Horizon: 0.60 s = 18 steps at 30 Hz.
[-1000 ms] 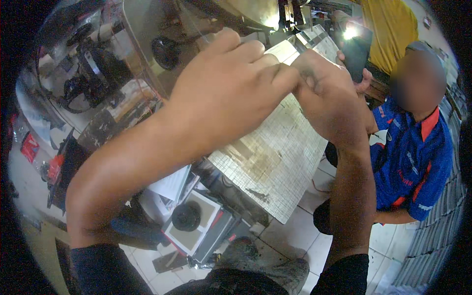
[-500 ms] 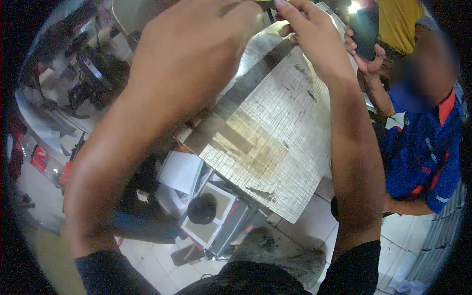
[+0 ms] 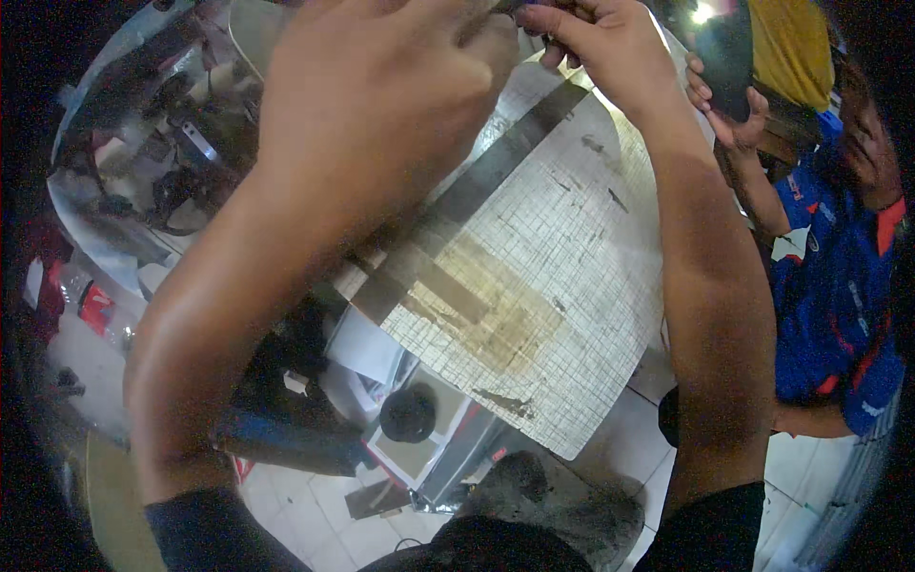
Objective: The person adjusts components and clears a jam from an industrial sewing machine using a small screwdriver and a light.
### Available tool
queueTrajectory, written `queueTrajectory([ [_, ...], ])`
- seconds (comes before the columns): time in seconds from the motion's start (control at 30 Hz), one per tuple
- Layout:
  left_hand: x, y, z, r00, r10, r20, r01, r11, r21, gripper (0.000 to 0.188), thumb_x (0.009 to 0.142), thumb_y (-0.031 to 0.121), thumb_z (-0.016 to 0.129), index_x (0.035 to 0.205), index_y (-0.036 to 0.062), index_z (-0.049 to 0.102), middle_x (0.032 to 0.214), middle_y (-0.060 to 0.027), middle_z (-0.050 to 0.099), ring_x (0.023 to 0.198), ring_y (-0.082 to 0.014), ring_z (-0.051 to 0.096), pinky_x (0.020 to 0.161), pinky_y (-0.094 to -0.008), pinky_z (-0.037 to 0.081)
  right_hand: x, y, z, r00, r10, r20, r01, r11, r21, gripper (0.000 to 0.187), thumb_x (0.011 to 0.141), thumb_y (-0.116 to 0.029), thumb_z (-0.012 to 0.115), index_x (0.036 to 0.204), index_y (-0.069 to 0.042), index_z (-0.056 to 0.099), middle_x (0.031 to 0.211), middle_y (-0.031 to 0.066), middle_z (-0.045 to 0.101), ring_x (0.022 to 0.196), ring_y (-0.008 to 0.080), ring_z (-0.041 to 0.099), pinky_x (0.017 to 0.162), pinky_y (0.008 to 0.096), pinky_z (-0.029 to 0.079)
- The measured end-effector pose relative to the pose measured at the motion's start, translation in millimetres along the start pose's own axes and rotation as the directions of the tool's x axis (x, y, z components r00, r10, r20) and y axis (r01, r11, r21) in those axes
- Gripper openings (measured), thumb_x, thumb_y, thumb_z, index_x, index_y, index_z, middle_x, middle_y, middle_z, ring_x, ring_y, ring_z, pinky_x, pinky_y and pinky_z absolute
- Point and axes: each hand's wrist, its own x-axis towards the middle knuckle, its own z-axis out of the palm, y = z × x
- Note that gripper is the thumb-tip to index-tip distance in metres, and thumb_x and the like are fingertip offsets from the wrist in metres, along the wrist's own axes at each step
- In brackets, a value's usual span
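- A gridded mat (image 3: 534, 315), pale and stained brown near its middle, lies on the table (image 3: 250, 29) just below both hands, between the two forearms.
- A flat metal ruler (image 3: 477, 186) runs slantwise across the mat, from under the hands down toward the left forearm.
- The left hand (image 3: 381, 86) is raised at the top of the view, fingers curled down; what it grips is hidden behind the hand itself.
- The right hand (image 3: 596, 38) sits just beside it, almost touching, fingertips pinched on something small and dark at the top edge; too little shows to tell what it is.
- Beyond the right forearm, another person in a blue shirt (image 3: 839, 305) sits on the floor, with a hand (image 3: 729, 105) holding up a dark phone (image 3: 724, 52).
- Below the mat, near the left elbow, a white box (image 3: 419, 429) with a round black part stands on the tiled floor (image 3: 286, 496).
- Left of the left forearm, cluttered tools and parts (image 3: 162, 162) lie in a heap.
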Motion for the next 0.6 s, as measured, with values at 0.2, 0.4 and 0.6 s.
queueTrajectory([
  [0.2,2,-14,25,0.985,0.117,-0.126,-0.096,0.983,0.159,0.018,0.066,0.021,0.064,0.083,0.0135,0.064,0.084,-0.0006,0.045,0.077,-0.0170,0.046,0.066,-0.0341,0.033,0,9,-1,0.999,-0.046,0.025,0.041,0.989,0.144,0.015,0.086,-0.013,0.068,0.090,0.001,0.066,0.074,0.0045,0.065,0.059,0.0107,0.059,0.053,0.0250,0.047],
  [0.4,9,2,3,0.995,0.085,-0.055,-0.079,0.991,0.109,0.015,0.074,0.016,0.064,0.088,0.0128,0.065,0.082,-0.0022,0.055,0.073,-0.0212,0.055,0.065,-0.0350,0.041,-1,11,0,1.000,-0.012,-0.020,0.015,0.990,0.138,0.017,0.084,-0.017,0.069,0.087,0.000,0.067,0.063,0.0018,0.060,0.052,0.0099,0.055,0.049,0.0245,0.042],
  [0.6,3,3,4,0.999,0.003,0.042,-0.005,0.999,0.043,0.023,0.074,0.012,0.069,0.097,0.0151,0.069,0.093,-0.0006,0.065,0.072,-0.0226,0.063,0.065,-0.0326,0.050,-3,6,-3,0.996,0.088,-0.015,-0.088,0.995,0.048,0.017,0.084,-0.017,0.070,0.088,-0.001,0.067,0.065,0.0033,0.060,0.055,0.0112,0.053,0.051,0.0280,0.042],
])
